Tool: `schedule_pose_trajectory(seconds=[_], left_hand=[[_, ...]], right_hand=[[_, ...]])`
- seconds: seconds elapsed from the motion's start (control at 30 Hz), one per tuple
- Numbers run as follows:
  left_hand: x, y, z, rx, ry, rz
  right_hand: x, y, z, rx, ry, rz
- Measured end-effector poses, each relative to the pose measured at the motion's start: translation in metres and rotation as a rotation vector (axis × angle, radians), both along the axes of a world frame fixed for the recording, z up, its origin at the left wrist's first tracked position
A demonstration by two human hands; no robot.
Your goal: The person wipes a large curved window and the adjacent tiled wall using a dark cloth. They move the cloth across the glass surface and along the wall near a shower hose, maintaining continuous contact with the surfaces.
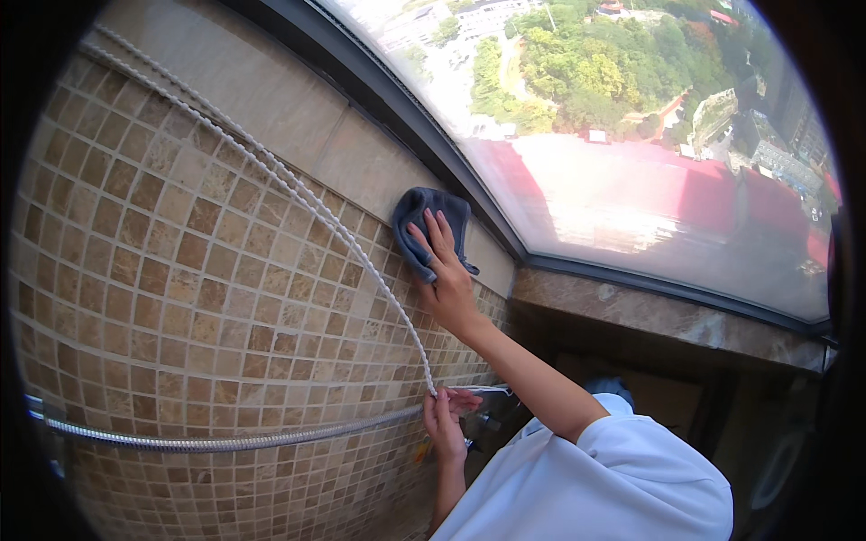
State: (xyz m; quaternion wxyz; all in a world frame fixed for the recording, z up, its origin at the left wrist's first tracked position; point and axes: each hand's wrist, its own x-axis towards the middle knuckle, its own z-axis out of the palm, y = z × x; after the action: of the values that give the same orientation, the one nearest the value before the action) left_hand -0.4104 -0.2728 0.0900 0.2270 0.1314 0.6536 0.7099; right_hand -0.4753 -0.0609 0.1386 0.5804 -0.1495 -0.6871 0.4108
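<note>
A white sleeve (pixel 622 478) is seen nearest the camera, at the lower right, well below the window (pixel 649 135). From it a bare forearm is stretched up and left toward the mosaic tile wall (pixel 180 270), which is met by the window frame along its upper right edge.

The right hand (pixel 444 270) is laid flat on a dark blue-grey cloth (pixel 424 221), with the fingers extended and spread slightly; nothing is gripped, the cloth is only pressed against the wall. The cloth is found on the wall just below the window frame, near the corner where the frame meets the stone sill (pixel 667 316).

The left hand (pixel 446 419) is placed lower, well below the cloth, with its fingers closed around a white twisted cord (pixel 298 194). The cord is run diagonally across the tiles from the upper left down to this hand.

A ribbed metal hose (pixel 225 440) is seen curving along the lower part of the wall, from the left edge toward the left hand. Through the window, trees and red roofs are seen far below.
</note>
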Motion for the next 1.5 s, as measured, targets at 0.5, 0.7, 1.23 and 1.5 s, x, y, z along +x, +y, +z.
schedule_pose_trajectory(seconds=[0.5, 0.7, 1.23, 1.5], left_hand=[[0.011, 0.029, -0.005, 0.043, -0.031, 0.162], [0.028, 0.056, -0.009, 0.073, -0.062, 0.15], [0.053, 0.067, -0.024, 0.1, -0.05, 0.279], [0.075, 0.077, -0.025, 0.118, -0.077, 0.403]], right_hand=[[0.005, 0.016, -0.048, -0.083, -0.05, 0.183], [0.007, 0.044, -0.266, -1.124, -0.262, 0.366], [0.013, 0.017, -0.209, -1.091, -0.369, 0.342], [0.024, 0.029, -0.157, -0.439, -0.199, 0.326]])
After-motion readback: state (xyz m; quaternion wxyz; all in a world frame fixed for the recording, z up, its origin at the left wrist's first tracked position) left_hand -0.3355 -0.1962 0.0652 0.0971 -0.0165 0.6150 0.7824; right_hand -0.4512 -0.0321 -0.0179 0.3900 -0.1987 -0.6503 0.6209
